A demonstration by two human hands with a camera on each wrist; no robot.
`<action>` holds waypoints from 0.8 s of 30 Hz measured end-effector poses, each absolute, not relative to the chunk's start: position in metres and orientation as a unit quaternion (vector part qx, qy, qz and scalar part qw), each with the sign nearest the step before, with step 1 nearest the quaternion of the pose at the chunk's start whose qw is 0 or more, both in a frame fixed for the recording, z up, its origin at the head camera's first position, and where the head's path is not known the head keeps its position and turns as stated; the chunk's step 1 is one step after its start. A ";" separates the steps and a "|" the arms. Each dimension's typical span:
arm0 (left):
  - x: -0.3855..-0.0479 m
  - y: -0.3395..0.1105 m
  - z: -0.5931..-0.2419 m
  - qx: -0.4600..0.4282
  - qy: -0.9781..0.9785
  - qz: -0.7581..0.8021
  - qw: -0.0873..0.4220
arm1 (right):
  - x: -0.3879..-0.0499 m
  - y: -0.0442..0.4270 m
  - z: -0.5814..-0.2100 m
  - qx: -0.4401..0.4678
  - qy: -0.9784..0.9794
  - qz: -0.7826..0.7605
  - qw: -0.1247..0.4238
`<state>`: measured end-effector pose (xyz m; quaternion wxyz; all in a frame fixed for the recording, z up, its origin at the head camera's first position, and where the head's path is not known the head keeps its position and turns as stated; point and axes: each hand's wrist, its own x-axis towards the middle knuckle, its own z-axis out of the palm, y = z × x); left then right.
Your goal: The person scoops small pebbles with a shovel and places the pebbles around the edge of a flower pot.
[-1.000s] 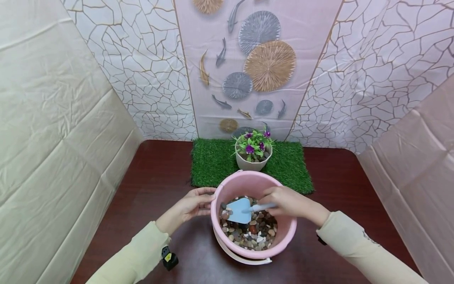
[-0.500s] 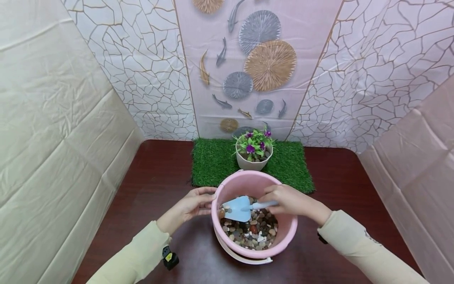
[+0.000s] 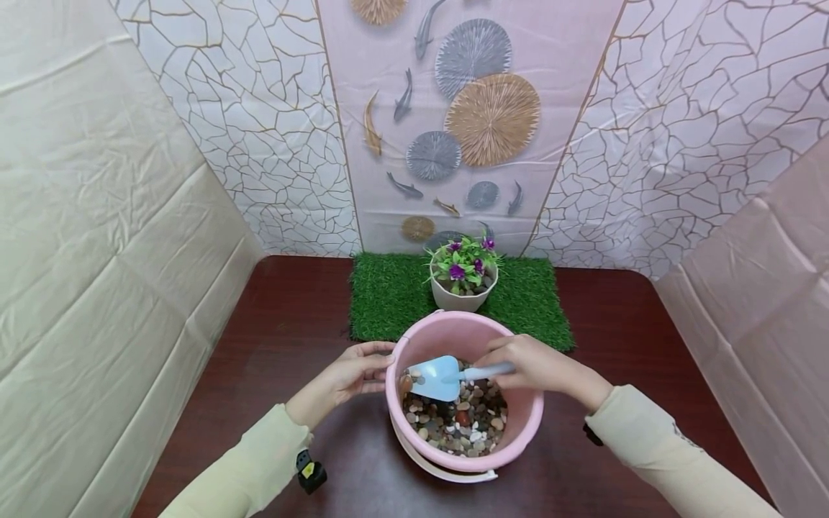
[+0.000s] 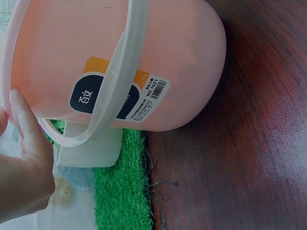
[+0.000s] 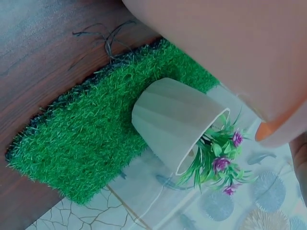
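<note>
A pink bucket (image 3: 529, 424) stands on the table, with mixed pebbles (image 3: 476, 436) covering its bottom. My left hand (image 3: 352, 370) holds the bucket's rim at the left; in the left wrist view fingers (image 4: 26, 117) lie against the outer wall just under the rim. Inside the bucket, my right hand (image 3: 518, 361) grips the handle of a light blue hand trowel (image 3: 437, 379). Its blade points left, and a few pebbles lie at the blade's tip near the left wall. The right fingertips are partly hidden behind the hand.
Behind the bucket, a white flowerpot (image 3: 457, 298) with purple flowers stands on a green grass mat (image 3: 388, 298). The bucket's white handle (image 3: 447, 475) hangs down at the front. Cloth walls enclose the dark red table (image 3: 285, 309) at the left, right and back.
The trowel blade has risen slightly off the pebbles, shifting left and then a little right. My right hand has moved slightly right with it. My left hand has stayed at the rim.
</note>
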<state>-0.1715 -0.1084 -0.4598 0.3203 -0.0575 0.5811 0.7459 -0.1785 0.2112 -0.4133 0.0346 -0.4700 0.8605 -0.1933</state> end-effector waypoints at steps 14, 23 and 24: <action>-0.172 -0.108 -0.460 -0.056 0.573 0.751 0.322 | -0.182 0.238 -0.395 -0.447 0.874 -0.190 0.002; -0.172 -0.108 -0.459 -0.051 0.579 0.747 0.322 | -0.185 0.256 -0.385 -0.434 0.881 -0.186 -0.028; -0.172 -0.108 -0.458 -0.050 0.579 0.747 0.322 | -0.185 0.259 -0.385 -0.434 0.881 -0.188 -0.034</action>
